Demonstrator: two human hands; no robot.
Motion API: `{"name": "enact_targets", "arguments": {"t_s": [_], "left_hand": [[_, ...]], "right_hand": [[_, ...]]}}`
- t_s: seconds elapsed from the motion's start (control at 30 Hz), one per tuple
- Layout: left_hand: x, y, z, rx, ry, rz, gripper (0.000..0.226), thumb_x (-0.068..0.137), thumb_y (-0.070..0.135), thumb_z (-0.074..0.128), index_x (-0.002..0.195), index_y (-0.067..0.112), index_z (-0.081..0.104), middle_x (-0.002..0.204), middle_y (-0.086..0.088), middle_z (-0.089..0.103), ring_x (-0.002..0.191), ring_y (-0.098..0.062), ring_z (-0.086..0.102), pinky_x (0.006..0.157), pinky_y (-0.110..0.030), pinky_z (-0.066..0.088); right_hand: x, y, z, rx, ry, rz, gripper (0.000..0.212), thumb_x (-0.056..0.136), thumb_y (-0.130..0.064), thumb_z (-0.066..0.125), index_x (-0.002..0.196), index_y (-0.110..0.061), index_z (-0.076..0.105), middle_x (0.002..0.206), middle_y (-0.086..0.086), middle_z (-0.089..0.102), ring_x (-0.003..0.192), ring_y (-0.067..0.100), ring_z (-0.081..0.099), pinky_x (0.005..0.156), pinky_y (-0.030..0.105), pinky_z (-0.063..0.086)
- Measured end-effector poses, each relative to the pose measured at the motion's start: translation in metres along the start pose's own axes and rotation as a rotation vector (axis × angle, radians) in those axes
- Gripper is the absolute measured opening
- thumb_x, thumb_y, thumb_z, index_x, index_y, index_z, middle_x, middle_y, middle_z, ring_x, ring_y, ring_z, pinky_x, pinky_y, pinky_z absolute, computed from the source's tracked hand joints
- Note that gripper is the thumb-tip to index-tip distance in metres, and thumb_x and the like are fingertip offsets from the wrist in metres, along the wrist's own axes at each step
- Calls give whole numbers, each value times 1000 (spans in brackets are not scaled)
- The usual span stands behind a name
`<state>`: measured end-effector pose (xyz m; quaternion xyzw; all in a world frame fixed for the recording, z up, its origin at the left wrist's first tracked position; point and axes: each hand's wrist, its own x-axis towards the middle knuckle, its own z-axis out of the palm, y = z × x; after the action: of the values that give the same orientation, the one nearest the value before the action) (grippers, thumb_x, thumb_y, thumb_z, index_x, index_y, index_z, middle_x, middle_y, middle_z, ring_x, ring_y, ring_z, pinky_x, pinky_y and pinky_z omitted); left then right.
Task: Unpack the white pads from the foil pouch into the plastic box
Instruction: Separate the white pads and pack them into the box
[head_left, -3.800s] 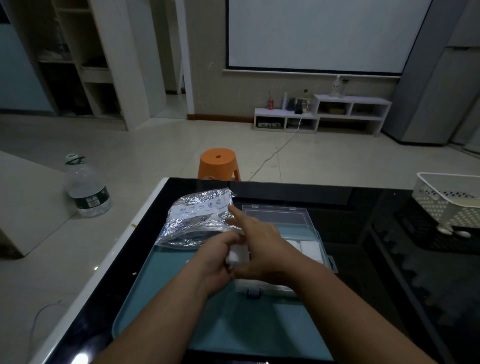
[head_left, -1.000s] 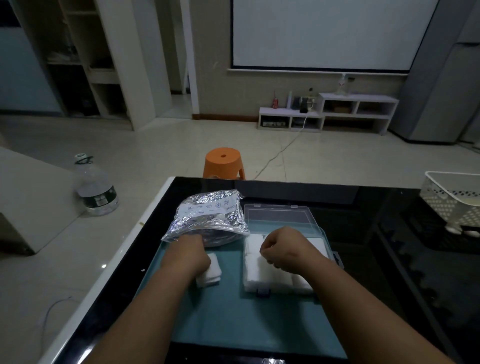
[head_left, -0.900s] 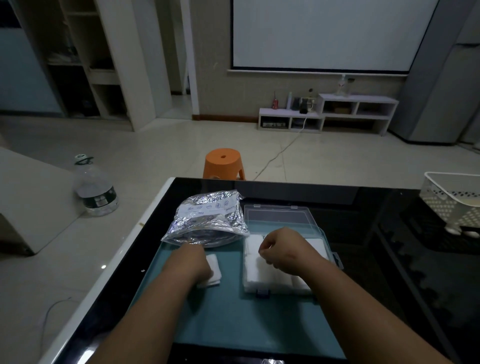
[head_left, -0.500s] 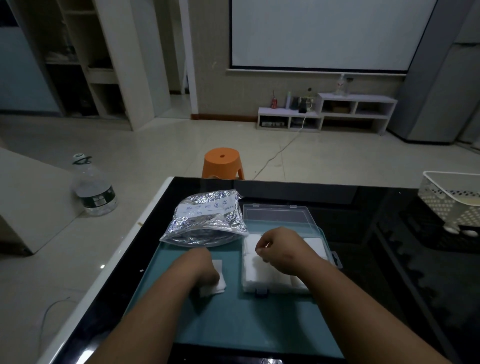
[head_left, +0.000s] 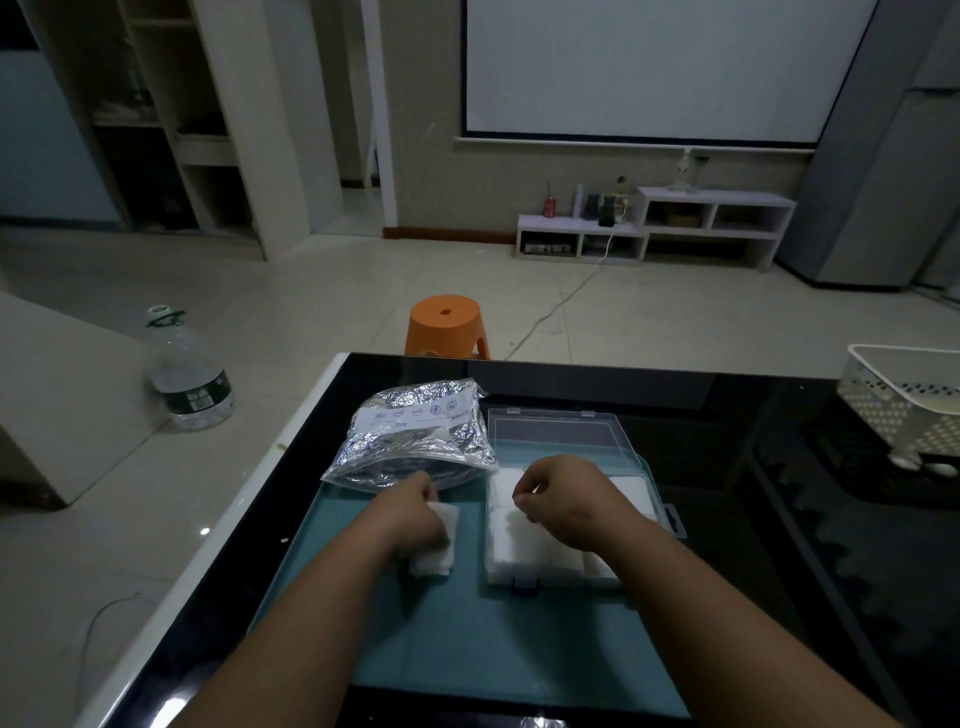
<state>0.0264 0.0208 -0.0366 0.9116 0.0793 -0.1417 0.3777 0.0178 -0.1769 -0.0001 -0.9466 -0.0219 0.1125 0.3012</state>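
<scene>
Left hand (head_left: 415, 512) is curled onto a loose stack of white pads (head_left: 435, 551) on the teal tray (head_left: 467, 649), mid-frame, just below the foil pouch (head_left: 415, 436). Right hand (head_left: 563, 499) is bunched over pads in the plastic box (head_left: 672, 519). Can't tell if it's pinching one. I'd lift the stack flat and slot it alongside.

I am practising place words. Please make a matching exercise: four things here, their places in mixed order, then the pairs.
1. crinkled silver foil pouch
2. clear plastic box
3. round orange plastic stool
4. white perforated plastic basket

A. floor beyond the black table
B. far right of the view
C. directly left of the box
D. teal mat, white pads inside

Pairs: 1-C, 2-D, 3-A, 4-B
</scene>
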Motion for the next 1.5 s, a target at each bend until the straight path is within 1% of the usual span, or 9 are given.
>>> {"name": "enact_targets", "arguments": {"t_s": [0.23, 0.53, 0.6, 0.73, 0.87, 1.03, 1.23, 1.33, 1.5], "left_hand": [[1, 15, -8, -730, 114, 25, 23, 72, -10, 66, 80, 9, 57, 83, -17, 61, 69, -26, 59, 55, -29, 50], [-10, 33, 0, -1062, -16, 59, 26, 80, -7, 65, 102, 6, 61, 91, -14, 70, 74, -24, 67, 57, -28, 54], [-13, 38, 2, -1198, -54, 88, 20, 85, 7, 65, 105, 6, 61, 93, -15, 70, 78, -25, 67, 64, -34, 57], [-15, 41, 9, -1311, -173, 39, 63, 72, 52, 61, 118, 9, 63, 114, -15, 69, 98, -29, 64, 94, -45, 47], [-17, 41, 14, -1352, -220, 17, 58, 70, 50, 64, 112, 10, 64, 102, -14, 68, 81, -24, 62, 76, -37, 45], [-17, 42, 13, -1469, -225, 50, 31, 85, 0, 50, 115, -4, 59, 106, -20, 66, 88, -25, 67, 63, -29, 58], [-16, 38, 9, -1421, -189, 28, 55, 77, 5, 61, 130, 14, 49, 81, -7, 72, 58, -17, 66, 53, -27, 54], [-17, 40, 11, -1360, -247, 24, 62, 59, 12, 69, 119, 18, 54, 73, -1, 69, 56, -13, 60, 54, -23, 45], [-18, 41, 16, -1355, -320, 34, 43, 74, -6, 59, 109, 19, 58, 79, -11, 63, 63, -25, 66, 54, -28, 51]], "right_hand": [[-4, -4, -1, 279, 53, 27, 5, 90, -20, 61, 87, -24, 62, 87, 4, 71, 71, 13, 66, 74, 36, 58], [-13, -20, -7, 729, -1, 112, 25, 84, -2, 71, 97, -7, 50, 90, 20, 70, 69, 22, 70, 61, 28, 59], [-13, -21, -10, 852, -10, 115, 27, 84, 2, 68, 91, -9, 45, 88, 23, 70, 69, 26, 70, 62, 29, 58], [-15, -24, -11, 1002, -65, 100, 33, 84, 7, 66, 86, -12, 39, 87, 27, 69, 69, 30, 69, 63, 32, 56], [-15, -25, -6, 1031, -132, 71, 38, 83, 8, 66, 83, -15, 36, 73, 18, 68, 65, 29, 68, 63, 34, 56], [-14, -22, 0, 667, -25, -21, 33, 78, -14, 77, 78, -15, 45, 74, 12, 65, 63, 20, 62, 58, 32, 50], [-13, -24, -5, 453, 257, -217, 29, 72, -22, 79, 80, -22, 51, 74, -5, 53, 67, 14, 48, 64, 35, 44], [-14, -25, -4, 264, 221, -298, 57, 70, -30, 82, 115, -36, 47, 109, -18, 54, 98, 3, 52, 86, 29, 49], [-17, -25, -1, 65, 84, -421, 111, 65, -37, 87, 151, -41, 17, 150, -16, 39, 139, 9, 32, 116, 36, 27]]}}
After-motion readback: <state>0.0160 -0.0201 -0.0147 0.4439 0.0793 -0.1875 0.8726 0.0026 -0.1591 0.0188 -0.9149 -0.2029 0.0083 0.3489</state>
